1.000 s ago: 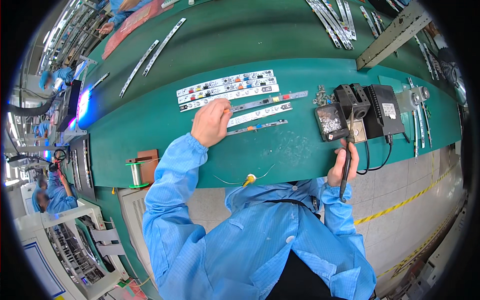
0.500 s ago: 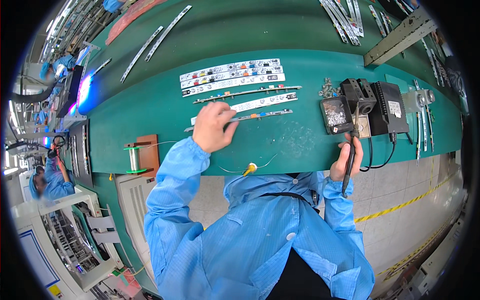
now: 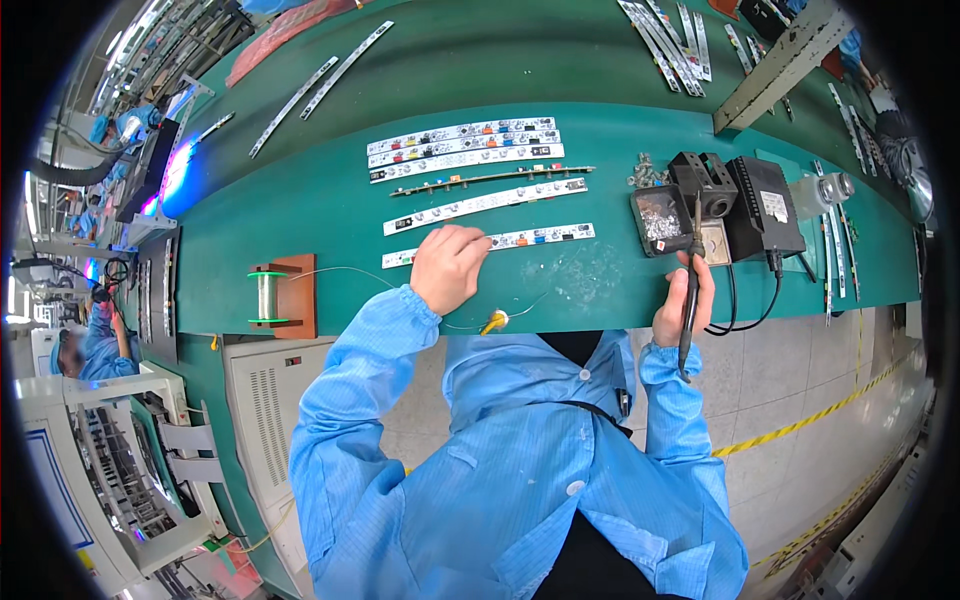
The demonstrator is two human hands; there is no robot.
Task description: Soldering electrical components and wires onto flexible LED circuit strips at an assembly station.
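Note:
My left hand [image 3: 452, 268] has its fingers curled and pinched at the nearest circuit board strip [image 3: 545, 237], covering part of its middle. That white strip lies face up, with small orange and blue parts on it. Beyond it are another white strip [image 3: 490, 206], a strip standing on its edge [image 3: 495, 181] and several more strips lying side by side. In my right hand [image 3: 672, 310] is a soldering iron [image 3: 692, 290] with a black handle. Its tip points away from me and overlaps the black iron stand [image 3: 704, 185]; whether they touch, I cannot tell.
A solder wire spool [image 3: 267, 297] sits on a brown holder at left, its wire running toward my left hand. A yellow-tipped piece [image 3: 495, 321] lies at the bench's near edge. At right are a tray of scraps [image 3: 660, 222], a black power unit [image 3: 765, 205] and cables.
The nearest strip has turned from its edge to lying face up under my left hand, which shifted slightly right and nearer. My right hand still holds the soldering iron by the stand.

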